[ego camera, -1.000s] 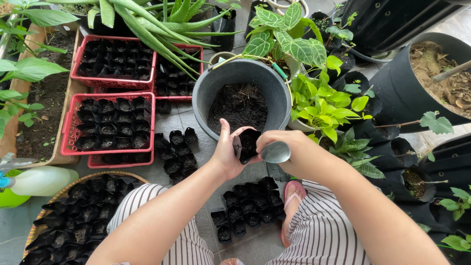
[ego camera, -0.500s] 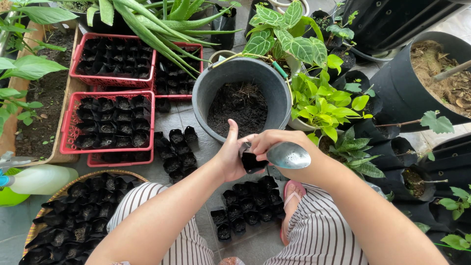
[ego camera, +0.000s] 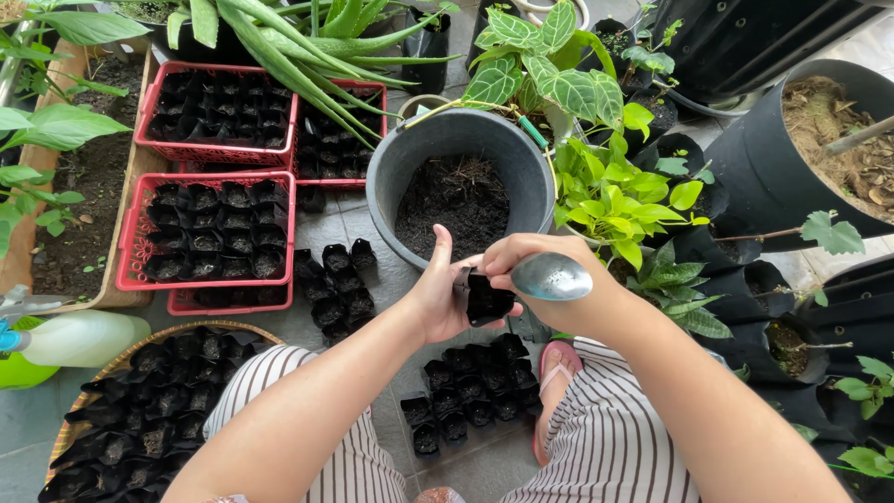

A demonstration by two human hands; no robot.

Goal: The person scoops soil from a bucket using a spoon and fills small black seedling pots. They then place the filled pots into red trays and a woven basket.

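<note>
A grey tiled floor (ego camera: pixel 358 224) carries a dark bucket (ego camera: pixel 391 177) of soil, red crates (ego camera: pixel 212 233) packed with small black nursery bags, and a woven basket (ego camera: pixel 112 373) (also full of them). Loose clusters of filled bags (ego camera: pixel 337 279) sit directly on the tiles, and another cluster (ego camera: pixel 470 387) lies nearer the person.

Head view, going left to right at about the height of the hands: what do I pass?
Pale green plastic spray bottle → red plastic tray of small black seedling bags → left hand → small black seedling bag held in it → shiny metal spoon in the right hand → leafy yellow-green plant.
</note>
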